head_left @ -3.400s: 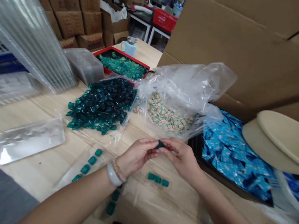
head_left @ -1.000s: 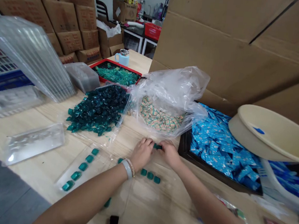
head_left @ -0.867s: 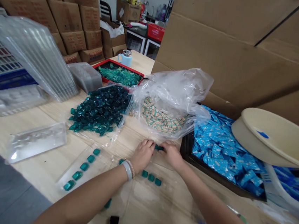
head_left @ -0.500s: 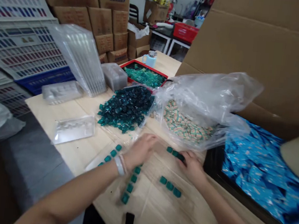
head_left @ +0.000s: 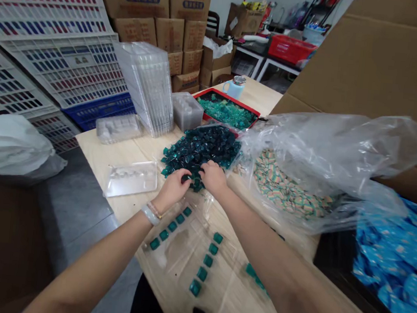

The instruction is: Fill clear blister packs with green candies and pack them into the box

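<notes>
Reaching into a heap of dark teal gel pods [head_left: 201,151], a worker's bare hands are working side by side at its near edge, the left grip [head_left: 173,190] and the right grip [head_left: 213,176] both curving down onto the pods. Both grips are touching the heap, but whether either is clenching a pod or only resting on it cannot be told from this view. The heap is lying on a clear plastic bag [head_left: 209,201] spread over a pale wooden counter [head_left: 224,300].

Just below the grips, two straight lines of five teal pods each, a left line [head_left: 172,226] and a right line [head_left: 208,260], are sitting on clear plastic and angling toward the worker. A shorter line of pods [head_left: 251,270] is showing beside the right forearm [head_left: 268,260], partly hidden by it. A pale bangle [head_left: 150,215] and a thin bracelet are circling the left wrist.

Beyond the heap, a red tray [head_left: 229,97] is holding lighter green pods, with a pale blue mug [head_left: 234,87] standing just behind it. To the right, a loose plastic bag [head_left: 286,191] is holding striped sachets, and a dark tray of blue sachets [head_left: 393,263] is sitting at the counter's edge. Stacked clear plastic trays [head_left: 144,89] are standing at the left, before cardboard cartons [head_left: 161,29].
</notes>
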Motion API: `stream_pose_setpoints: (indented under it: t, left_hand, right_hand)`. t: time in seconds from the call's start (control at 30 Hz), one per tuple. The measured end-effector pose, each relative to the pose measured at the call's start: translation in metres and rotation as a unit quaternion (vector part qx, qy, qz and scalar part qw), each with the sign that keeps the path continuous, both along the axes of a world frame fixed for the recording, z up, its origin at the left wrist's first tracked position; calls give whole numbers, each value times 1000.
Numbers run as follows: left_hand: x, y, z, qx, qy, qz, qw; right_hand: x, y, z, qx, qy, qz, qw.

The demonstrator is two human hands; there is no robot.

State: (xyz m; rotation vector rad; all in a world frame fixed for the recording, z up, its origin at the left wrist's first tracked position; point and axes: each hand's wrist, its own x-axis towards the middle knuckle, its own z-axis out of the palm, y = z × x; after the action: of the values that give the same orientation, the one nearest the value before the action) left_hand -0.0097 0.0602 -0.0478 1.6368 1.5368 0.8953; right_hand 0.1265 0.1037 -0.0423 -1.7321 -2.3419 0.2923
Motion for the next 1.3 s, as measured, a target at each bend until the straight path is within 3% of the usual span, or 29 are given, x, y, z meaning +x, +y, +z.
stream_pose_setpoints:
  t: [0.07,0.17,0.23,0.3,0.37,0.43,0.5,0.57,0.73,0.8,0.9,1.0,1.1,1.17,1.3]
  left_hand:
    - [-5,-3,5,-92,-167,55,980]
    - [-7,-11,14,-216,-407,87,884]
    - [-1,-17,20,-251,-484,77,835]
    - [10,-23,23,-264,-496,65,825]
    - [29,-29,23,-264,-479,38,836]
    - [51,-36,22,-258,-460,3,849]
    - [73,-45,20,-266,-453,-33,850]
    - [93,-58,19,-307,-457,-69,832]
    - [134,-99,13,-486,-460,-194,717]
    - [151,-115,10,-526,-441,-226,692]
    - [179,-132,8,-529,-408,-264,695]
    - [203,-133,9,-482,-359,-257,757]
    - [214,-120,11,-431,-364,-168,808]
    - [214,-110,12,-422,-393,-124,807]
    - [205,-98,11,-434,-405,-118,796]
  right_hand:
    - [-6,5,-2,-10,-23,5,1000]
    - [0,2,0,-11,-20,24,999]
    - [12,-8,3,-14,51,7,999]
    - [25,-25,5,-38,212,-42,976]
    - [39,-50,6,-71,382,-94,917]
    - [52,-80,8,-70,459,-120,877]
    - [66,-110,11,-27,462,-129,877]
    - [83,-139,17,13,426,-136,894]
    - [131,-205,33,-13,338,-153,928]
    - [147,-229,34,-32,322,-181,929]
    - [166,-252,29,-51,306,-220,925]
    - [187,-249,23,-55,262,-212,940]
    - [210,-222,14,-14,150,-229,962]
    - [222,-202,6,-4,64,-235,970]
    - [232,-177,-10,-42,-27,-178,983]
